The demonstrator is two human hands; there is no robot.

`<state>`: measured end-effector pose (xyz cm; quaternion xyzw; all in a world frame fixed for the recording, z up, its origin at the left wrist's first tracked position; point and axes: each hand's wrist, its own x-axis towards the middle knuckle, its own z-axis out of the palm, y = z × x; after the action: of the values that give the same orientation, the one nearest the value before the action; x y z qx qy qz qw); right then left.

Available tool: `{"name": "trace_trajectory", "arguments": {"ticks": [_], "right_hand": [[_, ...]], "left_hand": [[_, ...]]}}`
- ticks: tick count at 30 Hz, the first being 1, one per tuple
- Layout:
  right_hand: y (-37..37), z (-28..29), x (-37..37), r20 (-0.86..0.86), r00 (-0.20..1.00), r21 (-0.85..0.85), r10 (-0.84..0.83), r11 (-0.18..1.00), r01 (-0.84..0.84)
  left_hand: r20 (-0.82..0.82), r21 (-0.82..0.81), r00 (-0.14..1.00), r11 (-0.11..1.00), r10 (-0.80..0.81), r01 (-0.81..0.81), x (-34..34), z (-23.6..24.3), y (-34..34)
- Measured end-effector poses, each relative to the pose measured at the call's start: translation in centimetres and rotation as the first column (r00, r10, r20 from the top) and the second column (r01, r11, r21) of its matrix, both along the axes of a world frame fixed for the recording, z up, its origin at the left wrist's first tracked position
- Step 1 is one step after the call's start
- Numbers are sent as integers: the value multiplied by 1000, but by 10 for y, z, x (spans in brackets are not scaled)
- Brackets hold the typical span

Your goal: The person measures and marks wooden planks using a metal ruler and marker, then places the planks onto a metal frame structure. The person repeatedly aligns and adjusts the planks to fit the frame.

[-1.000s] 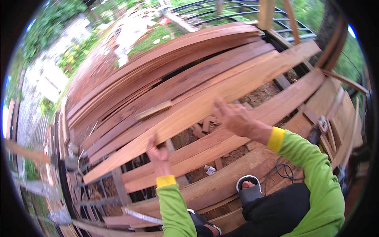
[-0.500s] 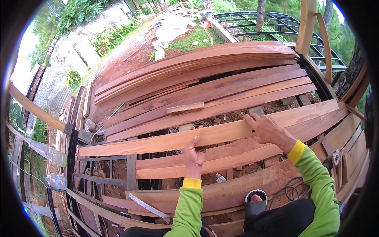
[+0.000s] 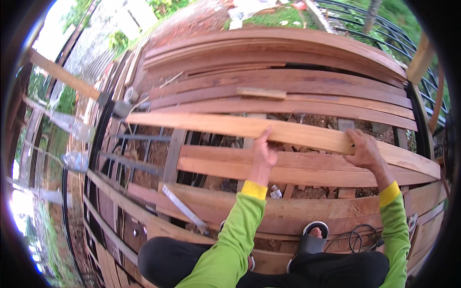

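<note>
A long light-brown wooden plank (image 3: 206,124) lies crosswise in front of me, over the gap between other boards. My left hand (image 3: 265,152) grips its near edge around the middle, thumb on top and fingers hidden beneath. Farther right, my right hand (image 3: 366,151) is closed over the same plank, with some fingertips out of sight. Just beyond it rest several reddish-brown boards (image 3: 331,106), with a short wood offcut (image 3: 261,93) on top. More boards (image 3: 230,161) lie on the near side of the held plank.
Black metal framing (image 3: 102,129) stands at the left, beside clear plastic bottles (image 3: 77,162). A flat metal strip (image 3: 185,210) lies near my left knee. A black cable (image 3: 362,237) coils by my sandalled foot (image 3: 314,236). Stacked boards (image 3: 269,36) sit at the back.
My view has tilted and turned, shifting the scene. Both hands still hold the plank, and its right end has come nearer to me against the other boards.
</note>
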<state>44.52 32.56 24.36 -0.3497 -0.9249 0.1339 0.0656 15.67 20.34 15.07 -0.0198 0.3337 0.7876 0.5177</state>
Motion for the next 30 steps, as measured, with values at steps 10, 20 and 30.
{"name": "trace_trajectory", "arguments": {"ticks": [10,20,30], "right_hand": [[15,-4,21,-6,996,-18,-85,996,85],[26,-13,30,13,997,28,-71,997,70],[16,-37,24,39,998,25,-47,999,46]], "left_hand": [[-34,70,989,987,-143,145,16,-11,10],[26,-16,994,994,-105,105,6,-3,11],[-52,6,994,995,-100,101,10,-5,-4]]}}
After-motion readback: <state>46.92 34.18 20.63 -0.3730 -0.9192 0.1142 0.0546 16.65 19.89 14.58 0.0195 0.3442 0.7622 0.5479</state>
